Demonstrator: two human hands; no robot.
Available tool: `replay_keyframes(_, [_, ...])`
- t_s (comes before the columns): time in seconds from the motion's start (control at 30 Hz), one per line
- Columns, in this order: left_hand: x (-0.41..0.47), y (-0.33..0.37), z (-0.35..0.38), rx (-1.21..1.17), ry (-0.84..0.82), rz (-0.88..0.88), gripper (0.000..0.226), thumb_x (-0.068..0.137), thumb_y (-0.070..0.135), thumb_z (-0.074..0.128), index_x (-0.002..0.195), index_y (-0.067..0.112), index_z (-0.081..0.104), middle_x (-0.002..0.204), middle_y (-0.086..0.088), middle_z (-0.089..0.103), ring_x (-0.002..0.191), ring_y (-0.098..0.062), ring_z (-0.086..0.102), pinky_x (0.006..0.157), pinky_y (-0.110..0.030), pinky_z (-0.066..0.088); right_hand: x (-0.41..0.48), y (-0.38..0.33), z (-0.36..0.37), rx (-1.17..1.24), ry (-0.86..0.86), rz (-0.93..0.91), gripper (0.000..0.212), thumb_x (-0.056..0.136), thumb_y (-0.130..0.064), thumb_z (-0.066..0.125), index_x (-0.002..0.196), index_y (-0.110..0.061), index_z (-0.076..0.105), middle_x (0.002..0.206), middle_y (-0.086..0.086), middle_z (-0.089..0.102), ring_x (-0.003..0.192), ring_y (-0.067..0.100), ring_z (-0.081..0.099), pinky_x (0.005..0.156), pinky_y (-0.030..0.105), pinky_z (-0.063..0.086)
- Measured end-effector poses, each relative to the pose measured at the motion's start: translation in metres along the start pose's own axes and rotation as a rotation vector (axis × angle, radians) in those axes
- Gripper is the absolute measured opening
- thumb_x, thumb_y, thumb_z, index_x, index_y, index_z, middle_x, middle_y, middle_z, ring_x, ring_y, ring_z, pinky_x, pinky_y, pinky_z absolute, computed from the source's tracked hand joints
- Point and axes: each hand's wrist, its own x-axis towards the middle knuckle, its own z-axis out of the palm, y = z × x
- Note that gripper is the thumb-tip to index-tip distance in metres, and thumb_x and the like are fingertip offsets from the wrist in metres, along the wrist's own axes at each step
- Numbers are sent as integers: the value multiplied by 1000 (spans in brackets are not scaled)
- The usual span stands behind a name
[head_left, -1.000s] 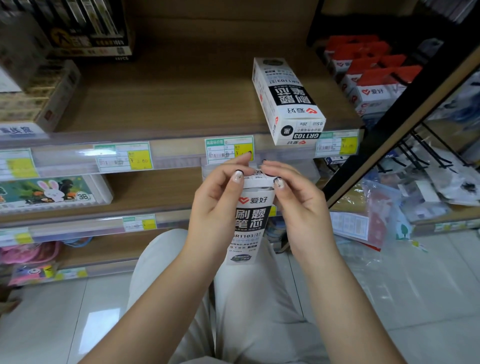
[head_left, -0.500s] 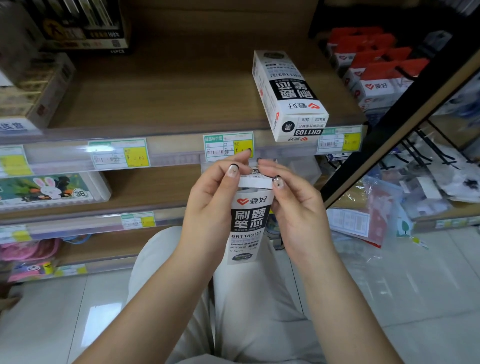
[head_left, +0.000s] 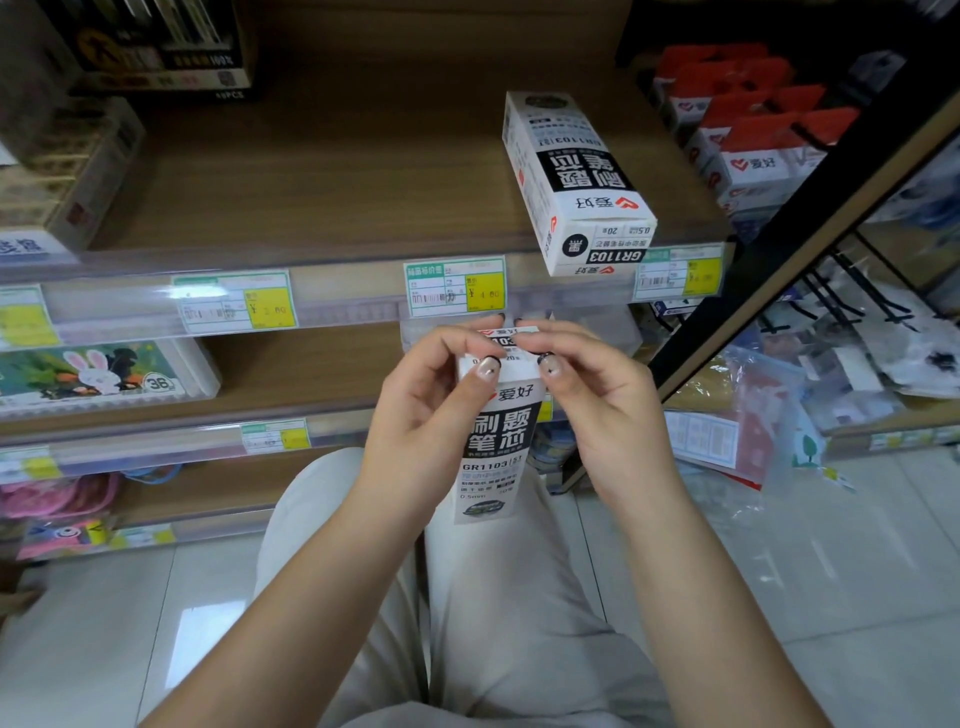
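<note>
A white and black box of pen refills (head_left: 496, 441) stands upright in front of me, over my lap. My left hand (head_left: 421, 415) grips its left side, thumb pressed on the top front edge. My right hand (head_left: 597, 405) pinches the top right corner, and its fingers reach over the top flap, which lies folded over. A second, identical refill box (head_left: 571, 182) lies flat on the wooden shelf (head_left: 337, 171) above, its end at the shelf's front edge.
Red and white boxes (head_left: 753, 135) fill the shelf's right end, other boxes (head_left: 62, 171) the left. Price tags (head_left: 454, 286) line the shelf rail. A rabbit-print box (head_left: 98, 374) sits one shelf lower. Plastic-wrapped goods (head_left: 737, 431) lie at the right by a black rack (head_left: 810, 208).
Both hands with the box have risen slightly toward the shelf rail. The top flap has folded down over the box's opening, with both thumbs now on the front edge.
</note>
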Motion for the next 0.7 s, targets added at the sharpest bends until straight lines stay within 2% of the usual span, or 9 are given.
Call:
replay_keyframes(0.1, [1, 2, -1, 30, 20, 1, 9, 78, 29, 58, 78, 34, 66, 110, -1, 65, 105, -15, 59, 83, -28, 49, 2, -3, -1, -36, -15, -26, 21, 88, -24, 56, 103, -19, 69, 106, -4, 63, 104, 4, 60, 90, 17, 43])
replay_keyframes(0.33, [1, 3, -4, 57, 6, 17, 9, 79, 30, 58, 80, 34, 66, 112, 3, 67, 106, -14, 62, 80, -31, 51, 3, -6, -3, -81, -47, -34, 17, 88, -22, 53, 101, -24, 64, 104, 3, 62, 99, 3, 61, 84, 15, 44])
replay_keyframes(0.5, [1, 2, -6, 26, -18, 29, 11, 79, 27, 58, 80, 33, 67, 108, 6, 68, 103, -11, 62, 78, -29, 51, 1, -7, -5, -127, -42, -68, 21, 88, -11, 56, 102, -24, 64, 109, 3, 61, 104, 1, 59, 87, 12, 43])
replay_keyframes(0.63, [2, 1, -8, 11, -40, 25, 11, 80, 25, 58, 79, 31, 67, 107, 6, 69, 102, -11, 62, 78, -28, 50, -1, -8, -5, -189, 8, -90, 21, 86, -20, 58, 103, -23, 70, 112, -1, 61, 105, 6, 60, 87, 19, 47])
replay_keyframes(0.7, [2, 0, -9, 16, -42, 24, 9, 80, 25, 57, 80, 28, 65, 108, 6, 69, 105, -13, 61, 79, -30, 50, -2, -10, -4, -276, 52, -151, 20, 87, -20, 57, 103, -17, 68, 109, -1, 61, 102, 2, 60, 85, 19, 49])
